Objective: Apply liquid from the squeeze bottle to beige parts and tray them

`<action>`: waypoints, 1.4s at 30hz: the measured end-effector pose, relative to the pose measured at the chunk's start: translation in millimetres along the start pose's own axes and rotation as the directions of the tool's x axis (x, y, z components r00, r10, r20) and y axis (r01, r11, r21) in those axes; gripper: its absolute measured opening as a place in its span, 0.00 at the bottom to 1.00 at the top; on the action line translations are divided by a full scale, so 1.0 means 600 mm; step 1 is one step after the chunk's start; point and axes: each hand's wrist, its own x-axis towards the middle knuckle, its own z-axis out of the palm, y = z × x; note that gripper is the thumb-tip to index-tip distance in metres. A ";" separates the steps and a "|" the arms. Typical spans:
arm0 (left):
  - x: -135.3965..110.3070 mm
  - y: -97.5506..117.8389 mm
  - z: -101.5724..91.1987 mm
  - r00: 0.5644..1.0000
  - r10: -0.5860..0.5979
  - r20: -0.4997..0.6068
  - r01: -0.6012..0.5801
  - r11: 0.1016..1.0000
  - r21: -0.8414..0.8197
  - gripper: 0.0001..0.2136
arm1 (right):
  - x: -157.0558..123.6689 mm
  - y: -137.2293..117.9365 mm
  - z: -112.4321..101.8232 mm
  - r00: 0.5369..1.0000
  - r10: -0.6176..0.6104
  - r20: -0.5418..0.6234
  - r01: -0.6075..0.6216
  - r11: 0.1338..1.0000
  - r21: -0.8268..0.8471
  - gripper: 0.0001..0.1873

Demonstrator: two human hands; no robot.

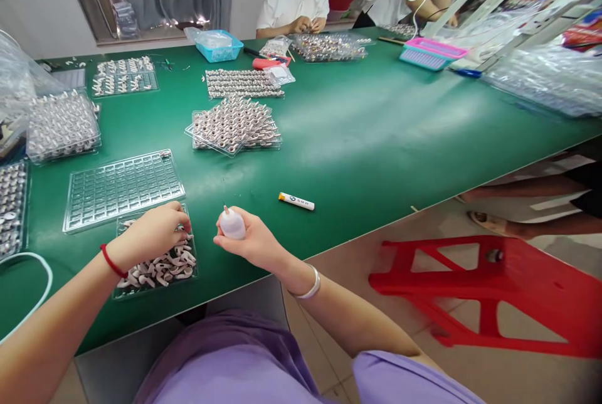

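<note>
My left hand (153, 231) reaches into a small clear tray (123, 291) of white curved parts (162, 266) near the table's front edge; its fingers are curled down among them and what they grip is hidden. My right hand (251, 242) is closed round a small white squeeze bottle (232, 223) with its nozzle pointing up, just right of that tray. An empty clear grid tray (122, 187) lies just behind the left hand.
Stacked trays of parts (234, 125) lie mid-table on the green table (357, 134), more trays (61, 125) at left. A white marker (296, 201) lies near the front edge. Blue (219, 46) and pink (431, 54) baskets and a seated person (296, 2) are at the back. A red stool (493, 291) stands at right.
</note>
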 end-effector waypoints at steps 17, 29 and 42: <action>-0.058 -0.022 0.041 0.852 -0.193 -0.486 0.092 0.970 -0.224 0.12 | -0.072 -0.006 0.052 0.980 0.103 0.170 -0.083 0.989 -0.119 0.19; -0.119 -0.012 0.039 0.741 -0.120 -0.660 0.055 0.991 -0.118 0.07 | -0.071 0.011 0.085 0.991 -0.059 0.120 0.054 0.998 0.040 0.21; -0.239 0.065 0.179 0.725 -0.288 -0.626 0.091 0.940 -0.328 0.09 | -0.136 0.044 0.068 0.946 -0.320 0.046 0.324 0.939 -0.115 0.22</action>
